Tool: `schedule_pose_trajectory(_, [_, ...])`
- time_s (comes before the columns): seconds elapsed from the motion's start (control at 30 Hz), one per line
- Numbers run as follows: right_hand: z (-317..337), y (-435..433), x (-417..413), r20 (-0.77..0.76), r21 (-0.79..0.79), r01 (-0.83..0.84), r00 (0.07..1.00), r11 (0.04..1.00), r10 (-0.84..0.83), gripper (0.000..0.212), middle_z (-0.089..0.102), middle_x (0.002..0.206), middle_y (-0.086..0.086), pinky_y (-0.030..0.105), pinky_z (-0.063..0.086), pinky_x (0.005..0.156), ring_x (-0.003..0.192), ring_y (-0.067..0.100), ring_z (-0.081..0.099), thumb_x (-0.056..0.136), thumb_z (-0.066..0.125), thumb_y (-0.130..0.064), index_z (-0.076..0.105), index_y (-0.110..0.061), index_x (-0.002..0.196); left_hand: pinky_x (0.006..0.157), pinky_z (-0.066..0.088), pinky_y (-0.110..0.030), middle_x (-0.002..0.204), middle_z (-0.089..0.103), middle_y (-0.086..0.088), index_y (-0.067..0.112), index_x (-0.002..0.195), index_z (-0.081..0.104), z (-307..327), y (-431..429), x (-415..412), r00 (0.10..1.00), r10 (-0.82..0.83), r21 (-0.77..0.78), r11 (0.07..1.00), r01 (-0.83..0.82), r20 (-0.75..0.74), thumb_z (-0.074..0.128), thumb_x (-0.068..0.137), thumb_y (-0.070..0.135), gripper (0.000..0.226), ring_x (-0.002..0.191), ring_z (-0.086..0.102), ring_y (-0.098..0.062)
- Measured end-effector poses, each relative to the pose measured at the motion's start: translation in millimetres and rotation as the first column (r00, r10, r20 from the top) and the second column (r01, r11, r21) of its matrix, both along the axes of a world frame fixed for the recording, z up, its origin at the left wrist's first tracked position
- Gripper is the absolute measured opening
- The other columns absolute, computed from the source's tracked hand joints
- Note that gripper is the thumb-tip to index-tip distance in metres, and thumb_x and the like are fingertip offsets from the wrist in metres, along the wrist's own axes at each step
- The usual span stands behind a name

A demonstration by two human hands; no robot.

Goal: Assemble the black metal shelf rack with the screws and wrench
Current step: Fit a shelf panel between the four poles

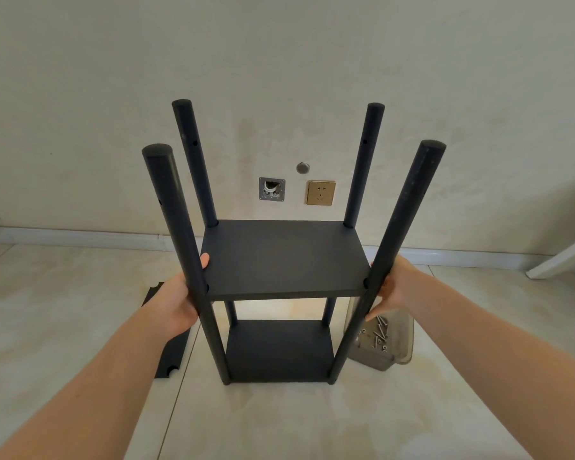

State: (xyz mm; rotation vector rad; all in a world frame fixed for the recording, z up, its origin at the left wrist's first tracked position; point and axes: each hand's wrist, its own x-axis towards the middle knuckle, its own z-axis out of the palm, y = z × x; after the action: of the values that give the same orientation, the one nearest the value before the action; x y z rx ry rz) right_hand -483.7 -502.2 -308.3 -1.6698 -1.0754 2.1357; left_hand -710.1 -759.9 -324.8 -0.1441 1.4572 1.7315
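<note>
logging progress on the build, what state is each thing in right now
rack: upright on floor, two shelves fitted
left hand: grips rack's front left post
right hand: grips rack's front right post
spare shelf: flat on floor, unfitted
screw tub: open, screws inside

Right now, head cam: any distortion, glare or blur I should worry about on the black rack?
Head view: wide-angle warp, the white baseboard bows and the posts of the black metal shelf rack splay outward; light soft and even, mild sheen on the glossy beige tile floor; no motion blur on left hand or right hand; shelves read flat dark.
</note>
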Motion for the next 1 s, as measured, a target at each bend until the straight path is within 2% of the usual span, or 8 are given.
schedule_pose_trajectory(0.27, [4,-9,-6,-0.068,0.033,0.054,0.996,0.998,-0.051,0.028,0.058,0.107,0.012,0.08,0.022,0.099,0.114,0.042,0.047,0.099,0.039,-0.034,0.057,-0.014,0.109,0.079,0.053,-0.035,0.113,0.072,-0.005,0.012,0.126,0.061,-2,-1,-1,1.0,0.013,0.054,0.998,-0.012,-0.014,0.07,0.091,0.028,0.04,0.098,0.069,-0.023])
schedule_pose_trajectory(0.37, [5,-19,-9,-0.089,0.134,0.119,0.99,0.984,-0.107,0.025,0.06,0.104,0.011,0.071,0.035,0.1,0.102,0.035,0.055,0.1,0.035,-0.023,0.058,-0.015,0.098,0.072,0.053,-0.033,0.105,0.071,-0.004,0.012,0.112,0.064,-2,2,6,0.998,0.066,0.05,0.997,-0.066,0.003,0.068,0.093,0.029,0.025,0.091,0.069,-0.02])
schedule_pose_trajectory(0.47, [6,-24,-11,0.152,0.424,0.033,0.982,0.905,-0.107,0.025,0.062,0.117,0.019,0.055,0.05,0.097,0.1,0.031,0.061,0.099,0.039,-0.006,0.059,-0.001,0.114,0.081,0.054,-0.033,0.103,0.067,-0.003,0.016,0.099,0.065,-4,5,17,0.984,0.178,0.04,0.983,-0.178,-0.017,0.054,0.102,0.031,0.019,0.09,0.065,-0.019])
schedule_pose_trajectory(0.53, [9,-29,-11,0.268,0.47,-0.089,0.962,0.878,-0.046,0.021,0.058,0.111,0.018,0.046,0.05,0.098,0.102,0.03,0.056,0.099,0.041,-0.003,0.053,0.002,0.116,0.095,0.051,-0.035,0.104,0.067,-0.003,0.019,0.095,0.067,-7,6,24,0.973,0.225,0.039,0.974,-0.223,-0.042,0.048,0.105,0.031,0.024,0.096,0.064,-0.02])
schedule_pose_trajectory(0.6, [13,-40,-11,0.282,0.414,-0.152,0.959,0.898,0.033,0.02,0.052,0.105,0.015,0.043,0.05,0.093,0.1,0.029,0.051,0.1,0.042,-0.006,0.049,-0.002,0.118,0.093,0.05,-0.036,0.097,0.067,-0.002,0.019,0.094,0.067,-9,6,33,0.963,0.258,0.034,0.966,-0.256,-0.075,0.047,0.105,0.031,0.026,0.092,0.063,-0.02])
schedule_pose_trajectory(0.73, [18,-73,-13,0.157,0.251,-0.28,0.956,0.926,0.247,0.032,0.054,0.124,0.016,0.049,0.05,0.094,0.111,0.032,0.056,0.101,0.047,-0.015,0.045,-0.009,0.132,0.077,0.048,-0.032,0.091,0.066,-0.002,0.019,0.1,0.068,-12,7,55,0.943,0.302,0.001,0.952,-0.305,-0.136,0.047,0.104,0.035,0.027,0.086,0.062,-0.02])
schedule_pose_trajectory(0.9, [19,-105,-25,-0.009,0.144,-0.413,0.908,0.9,0.418,0.038,0.062,0.117,0.015,0.043,0.051,0.095,0.11,0.033,0.062,0.101,0.054,-0.028,0.047,-0.005,0.131,0.093,0.047,-0.042,0.102,0.067,-0.007,0.023,0.093,0.066,-14,14,94,0.942,0.298,-0.034,0.951,-0.306,-0.152,0.055,0.095,0.051,0.031,0.101,0.062,-0.026])
schedule_pose_trajectory(1.0, [14,-119,-31,-0.045,0.121,-0.415,0.905,0.902,0.422,0.04,0.063,0.119,0.018,0.043,0.053,0.092,0.105,0.033,0.065,0.099,0.058,-0.03,0.048,-0.005,0.128,0.082,0.047,-0.036,0.1,0.068,0.0,0.028,0.1,0.065,-17,16,119,0.958,0.241,-0.026,0.968,-0.248,-0.154,0.054,0.096,0.052,0.027,0.098,0.064,-0.019])
